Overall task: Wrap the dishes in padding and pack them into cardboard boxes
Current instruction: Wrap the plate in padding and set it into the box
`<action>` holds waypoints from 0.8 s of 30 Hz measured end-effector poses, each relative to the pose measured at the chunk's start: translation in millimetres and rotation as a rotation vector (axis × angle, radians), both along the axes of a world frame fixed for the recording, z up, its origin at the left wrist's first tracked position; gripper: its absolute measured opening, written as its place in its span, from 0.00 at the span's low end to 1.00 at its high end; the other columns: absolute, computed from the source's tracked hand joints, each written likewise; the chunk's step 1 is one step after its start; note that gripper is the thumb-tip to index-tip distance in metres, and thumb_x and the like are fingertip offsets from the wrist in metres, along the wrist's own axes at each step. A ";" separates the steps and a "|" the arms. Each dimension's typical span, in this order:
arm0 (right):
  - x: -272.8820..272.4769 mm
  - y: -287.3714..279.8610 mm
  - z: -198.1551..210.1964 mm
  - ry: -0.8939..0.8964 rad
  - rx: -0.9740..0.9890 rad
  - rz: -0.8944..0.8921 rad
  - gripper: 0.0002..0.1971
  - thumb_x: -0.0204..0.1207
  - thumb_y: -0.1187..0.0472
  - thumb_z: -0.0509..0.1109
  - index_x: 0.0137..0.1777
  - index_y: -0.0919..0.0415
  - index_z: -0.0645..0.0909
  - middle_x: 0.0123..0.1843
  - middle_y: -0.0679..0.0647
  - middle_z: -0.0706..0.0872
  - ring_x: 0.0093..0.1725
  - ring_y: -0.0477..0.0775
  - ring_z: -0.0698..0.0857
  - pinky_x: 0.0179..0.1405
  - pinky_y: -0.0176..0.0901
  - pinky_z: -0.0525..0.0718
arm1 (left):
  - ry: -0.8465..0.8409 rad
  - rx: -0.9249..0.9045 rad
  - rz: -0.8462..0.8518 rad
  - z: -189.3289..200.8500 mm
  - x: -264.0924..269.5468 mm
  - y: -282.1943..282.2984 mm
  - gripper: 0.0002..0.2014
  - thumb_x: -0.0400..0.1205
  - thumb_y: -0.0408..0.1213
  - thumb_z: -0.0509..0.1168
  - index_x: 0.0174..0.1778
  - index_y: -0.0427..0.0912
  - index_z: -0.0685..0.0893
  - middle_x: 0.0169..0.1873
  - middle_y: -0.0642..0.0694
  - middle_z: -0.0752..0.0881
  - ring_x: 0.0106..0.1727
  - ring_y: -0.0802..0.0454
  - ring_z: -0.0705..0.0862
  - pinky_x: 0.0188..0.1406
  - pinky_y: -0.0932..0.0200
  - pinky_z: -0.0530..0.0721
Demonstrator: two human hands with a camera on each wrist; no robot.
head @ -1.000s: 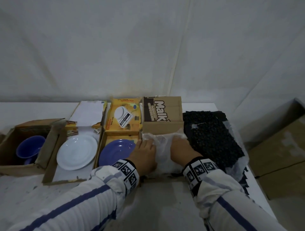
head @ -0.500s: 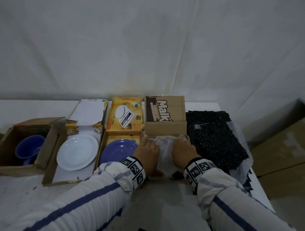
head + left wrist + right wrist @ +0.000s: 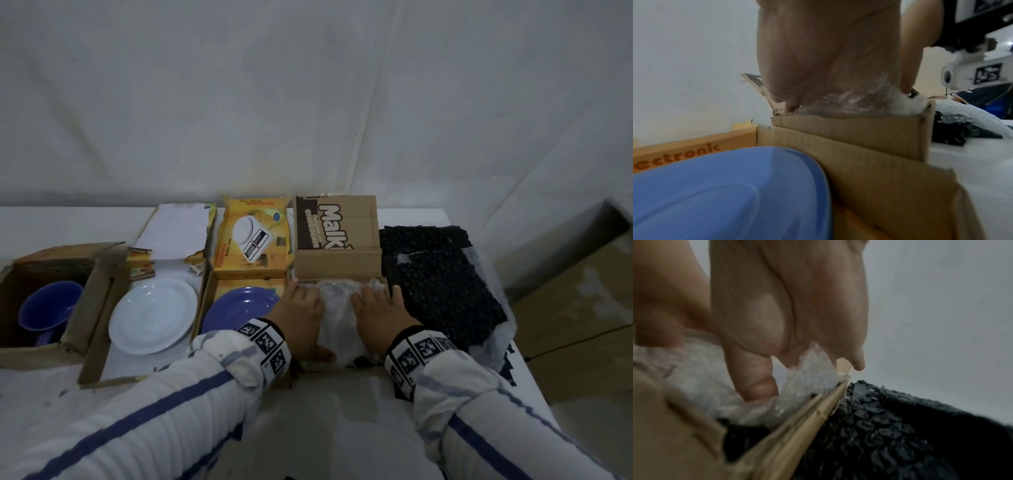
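Note:
A bundle in clear bubble wrap (image 3: pixel 337 308) lies inside the brown cardboard box (image 3: pixel 337 265) with the chocolate print. My left hand (image 3: pixel 301 315) presses flat on its left side, fingers straight. My right hand (image 3: pixel 380 310) presses on its right side, fingertips pushed into the wrap (image 3: pixel 812 369) by the box wall (image 3: pixel 797 431). In the left wrist view my palm lies on the wrap (image 3: pixel 849 100) above the box side (image 3: pixel 859 146). The dish inside the bundle is hidden. A bare blue plate (image 3: pixel 239 308) sits in the yellow box to the left.
A white plate (image 3: pixel 154 315) lies in an open flat box. A blue cup (image 3: pixel 48 308) sits in a brown box (image 3: pixel 89 294) at far left. A black bubble-wrap sheet (image 3: pixel 442 284) lies right of the box. The yellow kitchen-scale lid (image 3: pixel 253 236) stands behind the blue plate.
Both hands have slid forward over the bundle and pushed it down. The clear wrap that stuck up above the box rim now lies flatter inside the box.

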State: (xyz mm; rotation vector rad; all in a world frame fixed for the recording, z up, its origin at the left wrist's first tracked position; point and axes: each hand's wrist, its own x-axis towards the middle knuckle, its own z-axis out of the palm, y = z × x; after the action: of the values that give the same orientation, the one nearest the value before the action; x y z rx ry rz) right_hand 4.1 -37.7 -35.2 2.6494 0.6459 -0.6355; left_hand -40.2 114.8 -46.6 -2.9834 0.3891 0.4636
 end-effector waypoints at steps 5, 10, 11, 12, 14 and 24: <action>-8.0 3.9 -8.7 -0.088 0.034 -0.003 0.31 0.82 0.58 0.56 0.82 0.60 0.50 0.83 0.64 0.52 0.81 0.67 0.55 0.79 0.70 0.44 | 0.277 -0.048 0.035 19.0 9.5 12.8 0.47 0.74 0.58 0.66 0.83 0.41 0.53 0.83 0.39 0.47 0.84 0.42 0.44 0.79 0.43 0.33; 10.7 -1.1 7.7 0.213 0.060 -0.068 0.43 0.75 0.62 0.70 0.83 0.56 0.47 0.85 0.60 0.45 0.84 0.65 0.47 0.79 0.68 0.45 | 0.292 0.098 -0.034 16.0 12.3 9.1 0.52 0.71 0.60 0.71 0.83 0.41 0.50 0.83 0.39 0.47 0.84 0.41 0.43 0.76 0.35 0.31; 16.5 -4.5 13.9 0.274 0.066 -0.082 0.39 0.77 0.64 0.67 0.83 0.55 0.48 0.85 0.58 0.45 0.84 0.64 0.48 0.79 0.69 0.45 | 0.262 0.118 -0.044 13.2 12.1 7.6 0.52 0.71 0.61 0.70 0.83 0.41 0.51 0.83 0.38 0.49 0.84 0.40 0.44 0.76 0.33 0.33; 21.1 -8.4 17.4 0.308 0.068 -0.082 0.36 0.79 0.65 0.63 0.83 0.54 0.49 0.85 0.55 0.46 0.84 0.62 0.49 0.78 0.70 0.46 | 0.230 0.138 -0.050 10.5 11.3 6.0 0.52 0.71 0.61 0.70 0.83 0.40 0.52 0.83 0.37 0.50 0.83 0.39 0.46 0.77 0.32 0.34; 19.4 -14.2 19.0 0.291 0.053 -0.041 0.34 0.81 0.65 0.60 0.83 0.54 0.49 0.85 0.54 0.45 0.84 0.62 0.48 0.77 0.73 0.45 | 0.183 0.172 -0.052 6.4 8.8 1.7 0.50 0.73 0.59 0.70 0.83 0.39 0.52 0.82 0.35 0.52 0.83 0.37 0.49 0.77 0.31 0.36; -3.6 -8.1 9.4 0.202 0.030 -0.034 0.39 0.79 0.60 0.65 0.84 0.54 0.45 0.85 0.58 0.40 0.84 0.61 0.41 0.78 0.72 0.40 | 0.177 0.050 -0.029 10.3 4.8 7.9 0.52 0.69 0.61 0.72 0.82 0.42 0.54 0.81 0.38 0.53 0.82 0.39 0.50 0.78 0.33 0.36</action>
State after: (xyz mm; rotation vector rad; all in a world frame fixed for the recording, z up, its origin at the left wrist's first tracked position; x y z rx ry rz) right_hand 0.5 -45.8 -25.7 2.6499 0.6708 -0.9184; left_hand -35.4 122.7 -36.3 -2.8935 0.4280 0.7261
